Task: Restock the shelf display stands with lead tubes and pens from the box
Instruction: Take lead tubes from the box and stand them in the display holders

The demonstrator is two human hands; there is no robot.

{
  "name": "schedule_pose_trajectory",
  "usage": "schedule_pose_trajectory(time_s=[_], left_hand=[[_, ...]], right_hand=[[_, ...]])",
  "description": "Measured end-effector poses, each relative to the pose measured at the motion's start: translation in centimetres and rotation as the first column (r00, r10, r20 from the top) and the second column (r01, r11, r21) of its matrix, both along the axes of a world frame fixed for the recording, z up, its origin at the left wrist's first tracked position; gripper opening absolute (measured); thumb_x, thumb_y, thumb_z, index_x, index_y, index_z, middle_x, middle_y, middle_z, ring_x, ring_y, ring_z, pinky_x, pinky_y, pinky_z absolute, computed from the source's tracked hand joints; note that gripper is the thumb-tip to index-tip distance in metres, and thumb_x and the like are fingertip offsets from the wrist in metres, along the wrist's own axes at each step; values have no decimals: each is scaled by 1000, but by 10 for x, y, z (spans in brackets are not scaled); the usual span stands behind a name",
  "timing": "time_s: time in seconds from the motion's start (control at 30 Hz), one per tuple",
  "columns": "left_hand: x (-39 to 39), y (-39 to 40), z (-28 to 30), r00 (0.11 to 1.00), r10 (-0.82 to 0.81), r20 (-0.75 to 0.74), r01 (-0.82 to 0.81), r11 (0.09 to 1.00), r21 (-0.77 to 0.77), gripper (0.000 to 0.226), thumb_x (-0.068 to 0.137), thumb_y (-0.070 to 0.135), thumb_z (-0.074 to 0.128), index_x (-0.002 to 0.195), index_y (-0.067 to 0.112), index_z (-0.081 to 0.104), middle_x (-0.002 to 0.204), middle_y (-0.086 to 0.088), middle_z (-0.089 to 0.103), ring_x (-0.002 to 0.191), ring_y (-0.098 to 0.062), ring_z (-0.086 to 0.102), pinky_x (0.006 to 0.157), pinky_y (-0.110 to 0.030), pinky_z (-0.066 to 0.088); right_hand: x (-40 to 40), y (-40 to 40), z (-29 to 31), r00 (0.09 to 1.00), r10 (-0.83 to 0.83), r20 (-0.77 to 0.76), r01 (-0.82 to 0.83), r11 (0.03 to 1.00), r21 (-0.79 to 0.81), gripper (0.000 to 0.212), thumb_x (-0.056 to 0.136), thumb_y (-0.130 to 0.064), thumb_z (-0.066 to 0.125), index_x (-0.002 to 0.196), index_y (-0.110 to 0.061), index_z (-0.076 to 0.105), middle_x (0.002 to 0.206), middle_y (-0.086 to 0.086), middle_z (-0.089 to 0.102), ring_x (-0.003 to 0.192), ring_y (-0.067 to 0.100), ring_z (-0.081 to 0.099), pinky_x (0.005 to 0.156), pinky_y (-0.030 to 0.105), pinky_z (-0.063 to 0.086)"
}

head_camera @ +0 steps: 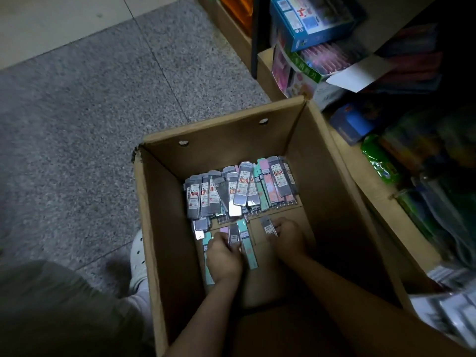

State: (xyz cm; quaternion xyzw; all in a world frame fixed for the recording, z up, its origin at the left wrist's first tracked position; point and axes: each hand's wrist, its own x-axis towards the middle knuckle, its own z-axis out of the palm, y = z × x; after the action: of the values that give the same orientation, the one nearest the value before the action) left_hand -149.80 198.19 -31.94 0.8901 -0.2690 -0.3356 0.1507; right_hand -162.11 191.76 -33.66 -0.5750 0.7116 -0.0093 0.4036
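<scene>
A tall cardboard box (pixel 164 217) stands open on the floor. A pile of grey lead tubes (pixel 226 194) with red labels lies at its far end, mixed with teal and pink pen packs (pixel 265 184). Both my hands reach down to the box bottom. My left hand (pixel 224 258) is closed around a grey lead tube (pixel 234 237), with a teal pack (pixel 247 247) beside it. My right hand (pixel 289 235) grips another grey lead tube (pixel 268 226).
A low shelf at the right holds colourful stationery boxes (pixel 311 24), a blue item (pixel 353 124) and green packets (pixel 381 161). Grey lead packs (pixel 453 305) lie at the lower right. My knee (pixel 59 305) and white shoe (pixel 137 258) are left of the box, on grey floor tiles.
</scene>
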Motion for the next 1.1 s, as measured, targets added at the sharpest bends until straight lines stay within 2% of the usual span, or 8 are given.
schedule_pose_trajectory(time_s=[0.13,0.23,0.43,0.53,0.7,0.83,0.97,1.1], left_hand=[[-1,0,7,934,228,-275,-275,950,-146,13,96,13,56,109,12,55,92,-7,69,76,-20,63,67,-27,43],[-7,1,20,631,365,-684,-559,826,-75,8,99,6,48,102,11,54,87,-11,69,68,-18,68,60,-30,55],[-5,1,37,410,306,-859,-596,803,1,14,99,9,45,106,12,57,89,-11,74,79,-26,70,75,-45,56],[1,1,44,414,249,-875,-591,805,-50,24,96,2,48,113,17,58,95,-9,75,79,-23,73,65,-37,58],[0,5,40,515,249,-820,-549,831,-93,25,98,14,54,122,22,53,117,-12,67,103,-29,65,84,-47,50],[-3,3,33,587,339,-735,-585,805,-96,19,98,3,50,112,15,53,107,-16,69,89,-28,66,77,-40,55],[5,1,26,598,476,-645,-693,711,-118,23,97,-1,50,116,11,50,97,-9,65,78,-20,60,69,-28,49],[13,0,18,618,504,-603,-693,712,-116,26,96,-3,49,117,12,48,86,-2,60,72,-15,56,69,-29,48]], right_hand=[[-7,2,15,963,-121,243,104,991,79,10,85,-9,70,95,-5,70,87,7,70,86,24,66,76,34,53],[-1,7,35,847,-217,484,91,958,270,27,80,-3,76,106,1,70,99,20,72,87,27,67,83,46,55],[20,16,55,734,-367,571,239,927,287,35,76,2,78,108,8,66,104,27,69,92,33,67,89,42,53],[25,17,55,725,-371,581,267,928,260,40,75,2,79,112,6,67,95,18,69,84,22,63,77,29,54],[28,15,44,685,-461,564,265,879,397,34,79,-2,76,112,3,66,89,4,72,57,-3,64,53,10,48],[29,11,34,773,-377,510,157,893,422,29,95,-21,61,96,7,70,74,11,64,62,14,57,54,20,48],[21,7,10,967,-29,253,10,997,78,22,89,-16,67,97,3,73,88,14,72,79,21,64,71,31,50],[35,9,-2,984,147,101,-146,989,-16,22,82,-23,73,84,-1,71,86,16,70,84,27,63,75,34,50]])
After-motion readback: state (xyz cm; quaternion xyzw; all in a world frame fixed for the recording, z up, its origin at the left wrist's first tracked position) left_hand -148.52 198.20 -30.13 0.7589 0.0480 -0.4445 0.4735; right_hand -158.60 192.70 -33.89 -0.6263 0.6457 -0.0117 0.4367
